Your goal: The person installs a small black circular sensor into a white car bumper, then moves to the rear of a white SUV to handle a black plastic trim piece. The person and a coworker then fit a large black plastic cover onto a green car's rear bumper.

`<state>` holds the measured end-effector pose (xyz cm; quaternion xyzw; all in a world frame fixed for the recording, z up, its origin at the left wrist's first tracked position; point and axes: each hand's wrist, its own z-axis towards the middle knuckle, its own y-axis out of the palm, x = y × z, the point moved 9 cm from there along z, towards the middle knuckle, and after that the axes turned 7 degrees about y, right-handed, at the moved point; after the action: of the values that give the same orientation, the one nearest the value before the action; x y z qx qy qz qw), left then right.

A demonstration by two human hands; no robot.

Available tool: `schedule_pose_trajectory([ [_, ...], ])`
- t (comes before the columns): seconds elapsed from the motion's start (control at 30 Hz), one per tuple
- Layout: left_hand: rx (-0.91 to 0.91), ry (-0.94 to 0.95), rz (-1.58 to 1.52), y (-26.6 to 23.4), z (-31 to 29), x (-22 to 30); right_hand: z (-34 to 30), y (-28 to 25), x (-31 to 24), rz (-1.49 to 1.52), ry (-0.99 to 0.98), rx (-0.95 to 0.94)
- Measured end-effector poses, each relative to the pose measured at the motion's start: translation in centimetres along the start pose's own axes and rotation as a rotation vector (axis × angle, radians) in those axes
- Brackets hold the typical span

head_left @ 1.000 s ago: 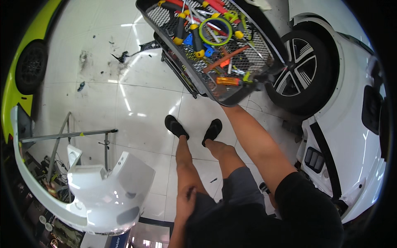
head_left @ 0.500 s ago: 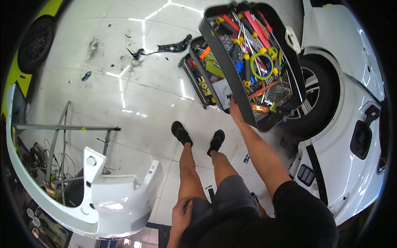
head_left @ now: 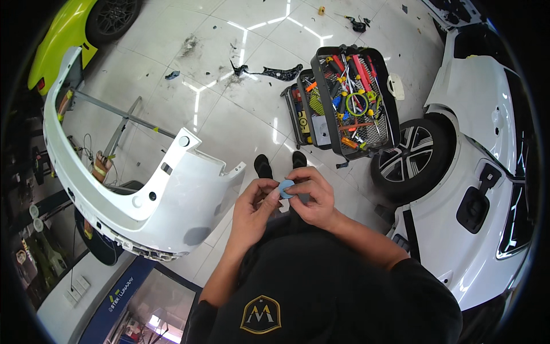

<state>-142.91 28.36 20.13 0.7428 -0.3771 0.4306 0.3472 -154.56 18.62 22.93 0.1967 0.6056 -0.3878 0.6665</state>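
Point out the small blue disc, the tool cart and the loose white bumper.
blue disc (head_left: 286,187), head view, on its flat face between both hands' fingertips
tool cart (head_left: 356,101), head view, on its top tray
white bumper (head_left: 177,198), head view, on its painted outer skin

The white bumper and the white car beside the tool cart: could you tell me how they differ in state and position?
The white bumper is detached, resting on a stand at the person's left; the white car stands on its wheel at the right. The bumper is a bare curved shell; the car keeps its body panels. Both are glossy white.
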Motion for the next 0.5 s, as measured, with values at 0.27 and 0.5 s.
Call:
schedule_pose_trajectory([
  [0.27, 0.068, 0.135, 0.016, 4.7, -2.8, 2.9, 0.0, -4.1, -2.0, 0.596, 0.498, -0.188],
  [0.5, 0.103, 0.347, 0.084, 8.9, -3.5, 4.9, 0.9, -7.9, -4.3, 0.542, 0.643, -0.57],
])
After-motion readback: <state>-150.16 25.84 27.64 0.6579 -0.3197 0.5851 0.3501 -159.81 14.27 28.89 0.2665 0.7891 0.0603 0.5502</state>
